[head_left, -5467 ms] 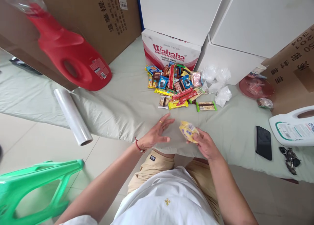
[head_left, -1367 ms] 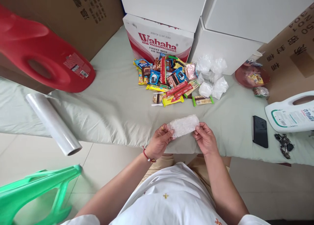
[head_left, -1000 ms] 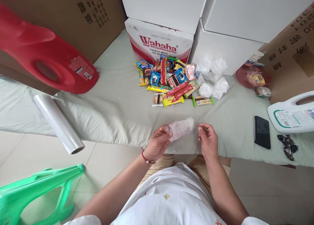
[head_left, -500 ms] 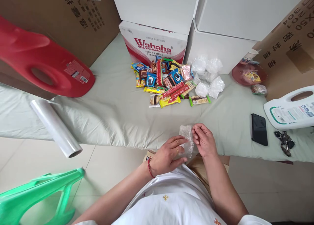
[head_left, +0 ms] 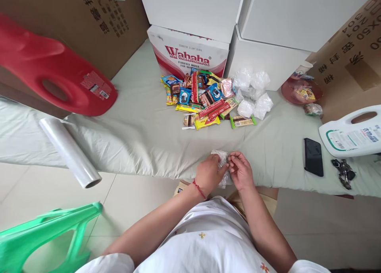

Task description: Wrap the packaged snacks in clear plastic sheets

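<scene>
A crumpled clear-plastic packet (head_left: 224,180) is at the pale green cloth's (head_left: 143,146) front edge — partly hidden by the curled left hand (head_left: 208,173), whose grip I cannot tell; the right hand (head_left: 241,173) pinches its side. Leftward, a red plastic jug (head_left: 56,72) is cut off.

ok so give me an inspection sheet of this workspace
Surface: pale green cloth, creased
Job's things: clear plastic packet by the cloth's near edge; heap of wrapped snacks; clear plastic bundles right of the snacks
Clutter: film roll, red jug, white jug, black phone, keys
Grip: left hand across the packet, its hold unclear; right hand pinching at its edge
Cables: nothing seen
Surroundings: Wahaha carton behind the snacks, white boxes above and beside it; green stool at left
</scene>
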Tool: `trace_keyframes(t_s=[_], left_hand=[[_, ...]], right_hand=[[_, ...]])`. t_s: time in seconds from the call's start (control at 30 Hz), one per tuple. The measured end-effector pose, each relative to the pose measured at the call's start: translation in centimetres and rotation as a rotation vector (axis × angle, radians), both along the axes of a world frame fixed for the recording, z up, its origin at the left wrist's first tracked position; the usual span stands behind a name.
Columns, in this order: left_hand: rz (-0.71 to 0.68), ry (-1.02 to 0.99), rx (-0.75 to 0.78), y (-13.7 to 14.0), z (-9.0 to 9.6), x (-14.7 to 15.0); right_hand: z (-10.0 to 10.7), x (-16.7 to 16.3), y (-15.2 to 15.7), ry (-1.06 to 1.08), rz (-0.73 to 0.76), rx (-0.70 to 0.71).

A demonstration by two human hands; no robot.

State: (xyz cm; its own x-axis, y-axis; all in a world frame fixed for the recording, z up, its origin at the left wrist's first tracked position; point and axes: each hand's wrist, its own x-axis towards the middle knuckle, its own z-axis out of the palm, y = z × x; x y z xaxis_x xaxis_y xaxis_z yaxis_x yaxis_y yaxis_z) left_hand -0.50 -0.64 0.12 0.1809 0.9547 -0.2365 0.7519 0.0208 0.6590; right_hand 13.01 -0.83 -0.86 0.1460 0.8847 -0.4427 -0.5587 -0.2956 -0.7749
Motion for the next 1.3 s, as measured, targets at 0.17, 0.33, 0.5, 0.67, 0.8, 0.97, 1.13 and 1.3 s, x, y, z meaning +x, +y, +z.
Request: trace_keyframes(t_s=[0.17,0.33,0.5,0.67,0.8,0.97,1.13,1.3], left_hand=[[-0.046,0.079,0.023,0.6,-0.3,-0.3],[0.036,-0.265,-0.038,0.8,-1.2,-1.7],[0.105,-0.523,-0.062,0.4,-1.7,-2.4],[0.207,-0.697,-0.139,0.2,-1.3,-2.1],[0.318,-0.832,-0.248,0.4,-0.4,-2.0],[0.395,-1.004,-0.337,0.3,-0.1,-2.3],[0.338,-1.054,-0.350,-0.1,0.3,-2.7],[0.278,-1.034,-0.379,-0.6,0.7,-2.4]], right_hand=[[0.1,1.2,0.0,-0.153,-0.079,-0.001],[-0.5,2.0,-0.3,-0.345,-0.002,-0.023],[-1.5,1.9,-0.3,-0.631,0.208,-0.007],[-0.8,0.8,-0.4,-0.695,0.265,0.175],[0.5,-0.4,-1.2,-0.826,0.281,0.307],[1.1,-0.8,-1.7,-0.902,0.327,0.404],[0.9,-0.9,-1.3,-0.487,0.223,0.173],[0.9,-1.8,-0.9,-0.375,0.279,0.082]])
